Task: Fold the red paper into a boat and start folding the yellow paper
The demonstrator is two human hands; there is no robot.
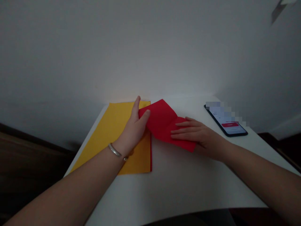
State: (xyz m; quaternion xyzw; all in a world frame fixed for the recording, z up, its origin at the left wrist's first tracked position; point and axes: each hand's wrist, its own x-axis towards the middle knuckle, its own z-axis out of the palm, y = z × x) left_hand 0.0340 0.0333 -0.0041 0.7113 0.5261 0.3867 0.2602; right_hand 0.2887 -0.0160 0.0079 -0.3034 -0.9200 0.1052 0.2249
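Note:
A sheet of red paper (162, 119), creased across its middle, is held up between my two hands over the table. My left hand (138, 122) grips its left edge, thumb on top and the other fingers partly hidden behind. On the right side, my right hand (192, 133) has its fingers laid over the paper's front, with the thumb out of sight beneath. Under my left hand and wrist lies a stack of yellow paper (101, 135), with a strip of red showing along its right edge.
The white table (178, 185) stands against a pale wall (150, 47). Toward the table's right edge lies a phone (225, 121) with its screen lit. A dark wooden surface (28, 166) is at the left, below the table top.

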